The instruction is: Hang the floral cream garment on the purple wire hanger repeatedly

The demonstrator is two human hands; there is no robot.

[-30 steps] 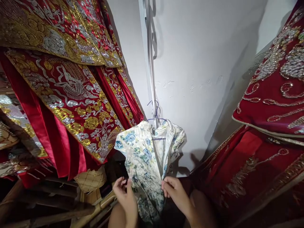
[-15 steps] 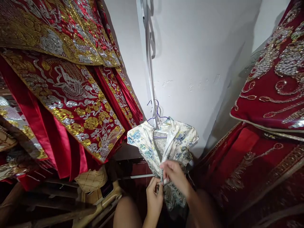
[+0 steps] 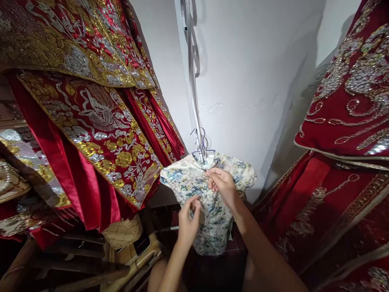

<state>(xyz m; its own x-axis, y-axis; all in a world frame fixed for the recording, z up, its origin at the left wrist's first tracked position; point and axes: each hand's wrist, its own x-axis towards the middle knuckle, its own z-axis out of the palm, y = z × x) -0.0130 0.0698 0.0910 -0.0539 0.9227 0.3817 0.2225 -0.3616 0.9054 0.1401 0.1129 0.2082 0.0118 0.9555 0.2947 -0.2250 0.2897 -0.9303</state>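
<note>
A short-sleeved floral garment (image 3: 182, 182) hangs on a purple wire hanger (image 3: 204, 140) hooked near a white pole. Its front is closed up to just below the collar. My right hand (image 3: 220, 182) pinches the garment's front at the neckline, with thumb and index finger together on what looks like a small zipper pull. Lower and to the left, my left hand (image 3: 190, 215) is raised in front of the garment with its fingers curved and apart, nothing visible between them.
Red embroidered garments with gold and silver sequins (image 3: 121, 158) hang at the left. More red beaded garments (image 3: 343, 121) hang at the right. A quilted gold bag (image 3: 123, 233) and wooden furniture (image 3: 136, 263) stand at the lower left. Behind is a white wall (image 3: 249, 61).
My right hand has moved up to the neckline, and the garment's front has closed. My left hand has let go of the lower front and risen slightly.
</note>
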